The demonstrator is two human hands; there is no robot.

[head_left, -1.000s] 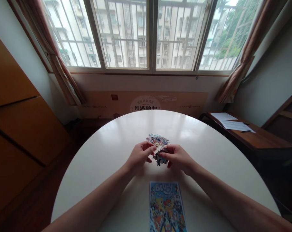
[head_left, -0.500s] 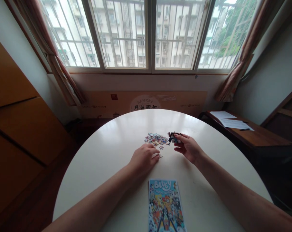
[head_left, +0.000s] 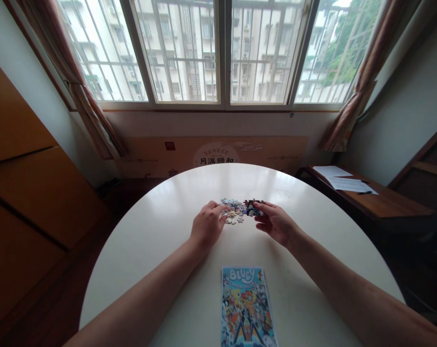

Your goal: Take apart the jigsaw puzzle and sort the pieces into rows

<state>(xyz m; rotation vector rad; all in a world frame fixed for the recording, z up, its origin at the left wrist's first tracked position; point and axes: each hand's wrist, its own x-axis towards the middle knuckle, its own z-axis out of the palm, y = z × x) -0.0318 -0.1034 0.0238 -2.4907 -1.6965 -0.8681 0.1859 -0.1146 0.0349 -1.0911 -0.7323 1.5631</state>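
Observation:
A small heap of loose jigsaw pieces (head_left: 232,208) lies near the middle of the white round table (head_left: 131,270). At its left edge is my left hand (head_left: 208,224), its thumb and forefinger apart and touching the heap. Nothing shows in its grasp, though the inner side of the fingers is partly hidden. On the right, my right hand (head_left: 278,224) pinches a dark joined section of jigsaw puzzle (head_left: 250,208) between thumb and fingers, held up beside the heap and overlapping its right side in view. Closer to me lies a colourful Bluey picture sheet (head_left: 245,303), flat on the table.
Beyond the table, a long printed cardboard box (head_left: 146,149) stands under the barred window. To the right is a brown wooden side table (head_left: 388,195) with paper sheets (head_left: 351,185) and a pen (head_left: 364,193). An orange cabinet (head_left: 23,202) is on the left.
My left hand has moved away from me and left, from a loose piece in front of the heap to the heap's edge. The right hand has shifted slightly left with the puzzle section.

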